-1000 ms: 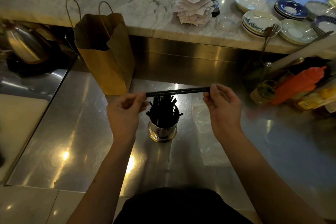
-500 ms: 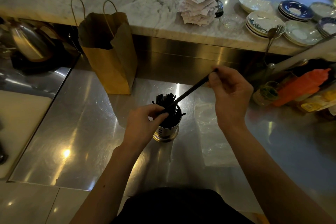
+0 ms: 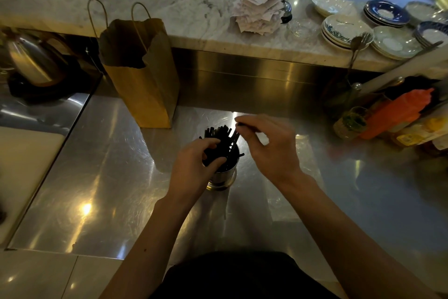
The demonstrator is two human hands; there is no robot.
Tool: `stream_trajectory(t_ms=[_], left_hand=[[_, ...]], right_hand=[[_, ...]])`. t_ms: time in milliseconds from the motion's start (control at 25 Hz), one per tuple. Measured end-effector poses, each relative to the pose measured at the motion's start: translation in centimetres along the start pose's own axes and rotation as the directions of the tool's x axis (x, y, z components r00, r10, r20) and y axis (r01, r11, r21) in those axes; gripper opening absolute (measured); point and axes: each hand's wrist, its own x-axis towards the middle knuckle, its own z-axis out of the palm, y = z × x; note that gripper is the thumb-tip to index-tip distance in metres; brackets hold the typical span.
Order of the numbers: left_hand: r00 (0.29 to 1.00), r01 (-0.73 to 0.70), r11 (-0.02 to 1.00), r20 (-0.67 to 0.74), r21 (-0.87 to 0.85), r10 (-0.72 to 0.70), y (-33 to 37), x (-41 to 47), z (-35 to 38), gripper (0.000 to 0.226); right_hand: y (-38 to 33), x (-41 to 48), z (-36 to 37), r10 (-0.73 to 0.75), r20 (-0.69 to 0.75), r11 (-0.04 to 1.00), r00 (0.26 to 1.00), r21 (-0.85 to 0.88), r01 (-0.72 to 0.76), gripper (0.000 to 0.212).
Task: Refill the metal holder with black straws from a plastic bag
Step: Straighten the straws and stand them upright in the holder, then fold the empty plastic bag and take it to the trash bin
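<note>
A round metal holder stands on the steel counter, filled with several black straws that stick up out of it. My left hand is at the holder's left side, thumb and fingers closed around the straw bundle. Over the holder's right rim hovers my right hand, its fingertips pinching the top of one straw that reaches down into the holder. A clear plastic bag lies flat on the counter to the right of the holder, partly under my right forearm.
A brown paper bag stands behind and left of the holder. Sauce bottles and a jar crowd the right side. Stacked plates and paper slips sit on the marble ledge. A kettle is at far left.
The straw held level between both hands was tipped upright and lowered into the holder. My left hand moved onto the straw bundle; my right hand came down to the holder's rim.
</note>
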Motion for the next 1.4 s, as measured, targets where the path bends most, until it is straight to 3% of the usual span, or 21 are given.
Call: stream_trajectory(t_ms=[120, 200, 400, 600, 760, 840, 920, 1000, 1040, 1080, 1160, 1280, 1400], left_hand=[[1.000, 0.002, 1.000, -0.025, 0.013, -0.002, -0.3, 0.0, -0.1, 0.040], [1.000, 0.011, 1.000, -0.013, -0.008, -0.011, -0.7, 0.0, 0.2, 0.040], [1.000, -0.017, 0.998, -0.023, -0.055, 0.016, -0.7, -0.4, 0.8, 0.031], [0.990, -0.043, 0.997, -0.136, -0.057, 0.034, -0.3, -0.8, 0.8, 0.023], [0.935, -0.242, 0.966, -0.289, -0.092, 0.207, 2.8, -1.8, 0.8, 0.013], [0.925, -0.328, 0.930, -0.255, -0.166, 0.281, 4.4, -2.7, 2.0, 0.012], [0.943, -0.326, 0.917, -0.152, -0.228, 0.297, 5.2, -3.3, 4.2, 0.014], [0.982, -0.184, 0.945, -0.007, -0.270, 0.189, 5.4, -3.4, 7.6, 0.012], [0.995, -0.037, 0.956, 0.078, -0.292, 0.063, 5.0, -3.1, 9.2, 0.012], [0.980, 0.140, 0.943, 0.176, -0.303, -0.089, 4.5, -2.8, 10.9, 0.015], [0.870, 0.443, 0.870, 0.339, -0.218, -0.358, 2.9, -2.0, 14.1, 0.032], [0.751, 0.602, 0.795, 0.392, -0.078, -0.531, 1.0, -1.1, 17.7, 0.057], [0.615, 0.788, 0.556, 0.402, -0.265, -0.678, 1.5, -0.2, 20.0, 0.067]], right_hand=[[0.6, -0.4, 0.9, 0.072, 0.211, 0.997, 0.975, -0.049, -0.063, 0.018], [1.4, -1.0, 1.7, 0.194, 0.387, 0.971, 0.901, -0.204, -0.122, 0.019], [2.1, -1.5, 2.3, 0.183, 0.440, 0.960, 0.879, -0.272, -0.064, 0.019], [1.8, -1.3, 1.0, 0.280, 0.336, 0.956, 0.899, -0.180, -0.230, 0.030], [3.6, -1.7, -2.1, 0.377, 0.138, 0.926, 0.916, -0.031, -0.376, 0.024], [5.8, -2.6, -4.0, 0.473, 0.077, 0.881, 0.878, -0.032, -0.472, 0.023], [8.5, -4.2, -5.7, 0.583, 0.038, 0.812, 0.812, -0.066, -0.580, 0.027], [11.9, -6.7, -7.1, 0.726, 0.056, 0.685, 0.685, -0.143, -0.714, 0.038], [13.3, -7.9, -7.5, 0.794, 0.097, 0.607, 0.601, -0.192, -0.771, 0.046], [14.5, -9.2, -7.9, 0.845, 0.140, 0.534, 0.516, -0.248, -0.808, 0.054], [16.1, -11.5, -8.4, 0.889, 0.195, 0.456, 0.413, -0.317, -0.832, 0.064], [17.4, -13.5, -9.6, 0.904, 0.199, 0.423, 0.378, -0.300, -0.855, 0.058], [19.6, -14.6, -10.5, 0.898, 0.228, 0.434, 0.377, -0.314, -0.844, 0.050]])
